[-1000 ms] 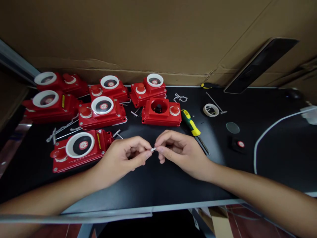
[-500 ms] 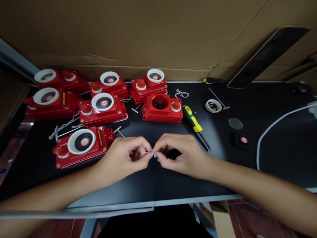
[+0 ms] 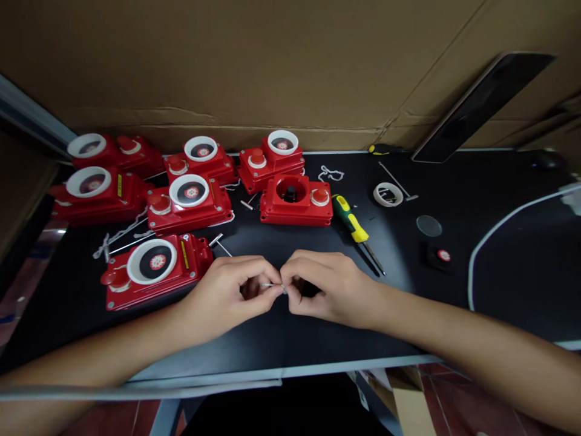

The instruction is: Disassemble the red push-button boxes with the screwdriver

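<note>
My left hand point(image 3: 238, 290) pinches a small thin whitish piece point(image 3: 271, 284) between thumb and forefinger, just above the front of the black table. Fingertip to fingertip with it, my right hand point(image 3: 333, 287) is closed on the other end of the same piece, most of which the fingers hide; its kind I cannot make out. Left of my left hand lies a red alarm box point(image 3: 157, 269) with a white ring and a red knob. Beyond the hands, another red box point(image 3: 297, 212) has an open round socket without a white ring. A yellow-green screwdriver point(image 3: 351, 219) lies near my right hand.
Several more red boxes point(image 3: 190, 212) crowd the back left. On the right lie a loose white ring point(image 3: 388, 194), a T-shaped metal rod point(image 3: 399, 181), a glass disc point(image 3: 429, 226), a black part with a red label point(image 3: 440, 257) and a white cable point(image 3: 472, 266). Cardboard point(image 3: 272, 66) walls the back.
Both hands stay pressed together at the small piece, with the right fingers curling slightly more around it. The whole view has shifted a little; the objects on the table lie as before.
</note>
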### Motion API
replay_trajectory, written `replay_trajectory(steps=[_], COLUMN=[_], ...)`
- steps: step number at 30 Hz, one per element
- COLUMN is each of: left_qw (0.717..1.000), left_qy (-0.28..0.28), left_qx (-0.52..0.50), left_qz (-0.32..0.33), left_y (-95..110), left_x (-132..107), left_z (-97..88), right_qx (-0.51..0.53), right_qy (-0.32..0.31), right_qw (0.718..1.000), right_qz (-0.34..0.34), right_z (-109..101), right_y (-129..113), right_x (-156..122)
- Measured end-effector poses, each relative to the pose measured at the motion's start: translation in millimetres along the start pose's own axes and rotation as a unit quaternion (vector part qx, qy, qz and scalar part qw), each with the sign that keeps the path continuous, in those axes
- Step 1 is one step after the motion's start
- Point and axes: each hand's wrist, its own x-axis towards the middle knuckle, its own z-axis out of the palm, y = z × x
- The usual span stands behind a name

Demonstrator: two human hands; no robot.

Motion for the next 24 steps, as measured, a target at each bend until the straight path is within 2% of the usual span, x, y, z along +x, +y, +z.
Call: replay_trajectory(steps=[4,6,10,15,20,24], left_qw=[0.995,0.991,0.987,0.977,0.976,0.979], left_qy=[0.086,0.110,0.077,0.086,0.074,0.066], left_qx=[-0.042,-0.070,-0.132,-0.179,-0.180,-0.160], left_qz=[0.003,0.004,-0.042,-0.082,-0.098,-0.109], left_y=[0.8,-0.3,-3.1,-4.4,-7.0,-4.3], left_x=[-4.0,-6.6,-8.4,-5.2,-5.0,-6.2], left_z=[2.2,5.5,13.4,15.7,15.4,15.8], right_qx=[-0.043,-0.052,-0.087,-0.161,-0.211,-0.204], right_qy=[0.039,0.047,0.063,0.057,0.024,-0.001], right_qw=[0.998,0.998,0.994,0.985,0.975,0.975], right_qz=[0.003,0.003,-0.005,-0.026,-0.066,-0.083], right_z=[5.0,6.6,7.5,6.6,5.4,4.2], right_y=[-1.5,-2.7,-6.2,-10.6,-13.1,-14.5], right_x=[2.6,3.8,4.6,5.0,6.6,6.2])
